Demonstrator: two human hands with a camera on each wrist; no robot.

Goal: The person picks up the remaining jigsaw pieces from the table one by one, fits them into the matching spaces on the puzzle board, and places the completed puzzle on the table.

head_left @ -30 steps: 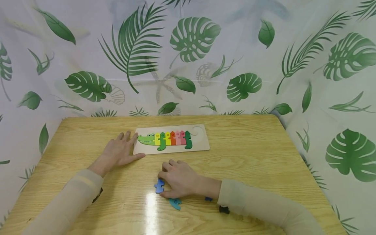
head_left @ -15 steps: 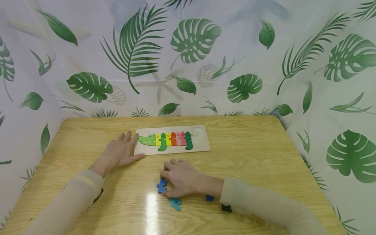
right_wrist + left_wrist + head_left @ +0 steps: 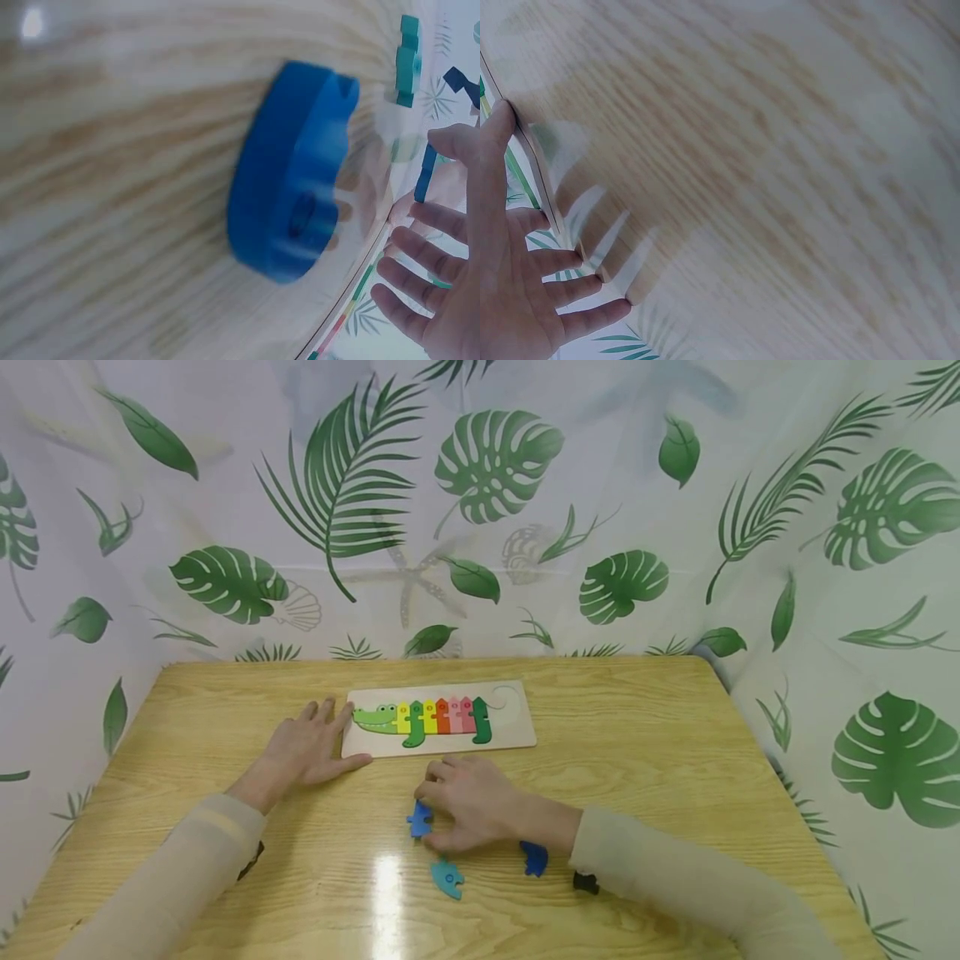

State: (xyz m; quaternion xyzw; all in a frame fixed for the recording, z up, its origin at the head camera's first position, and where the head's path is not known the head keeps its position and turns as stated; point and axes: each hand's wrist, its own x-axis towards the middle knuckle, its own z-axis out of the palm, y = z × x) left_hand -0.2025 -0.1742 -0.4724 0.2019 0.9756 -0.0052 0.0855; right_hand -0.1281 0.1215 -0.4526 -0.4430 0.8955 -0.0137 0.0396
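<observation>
The crocodile puzzle board (image 3: 513, 733) lies on the table, with a green head and several coloured body pieces set in it; a bare tail outline shows at its right end. My left hand (image 3: 300, 750) rests at the board's left edge, fingers spread, thumb along the near corner. Nearer the front, my right hand (image 3: 476, 806) pinches a blue puzzle piece (image 3: 419, 820) between thumb and fingers; in the right wrist view this blue piece (image 3: 426, 172) appears edge-on, just off the table. A teal puzzle piece (image 3: 447, 878) lies below that hand. Under the right wrist lies a rounded dark blue puzzle piece (image 3: 536, 858).
The wooden table (image 3: 645, 735) meets a leaf-printed cloth (image 3: 525, 610) at its back and sides. Beside the right sleeve (image 3: 660, 877) a small black object (image 3: 586, 882) shows, and another dark one (image 3: 251, 860) at the left sleeve.
My right hand has shifted slightly away from me and to the right, carrying the blue puzzle piece. More of the teal and dark blue pieces now shows. The left hand stays on the board.
</observation>
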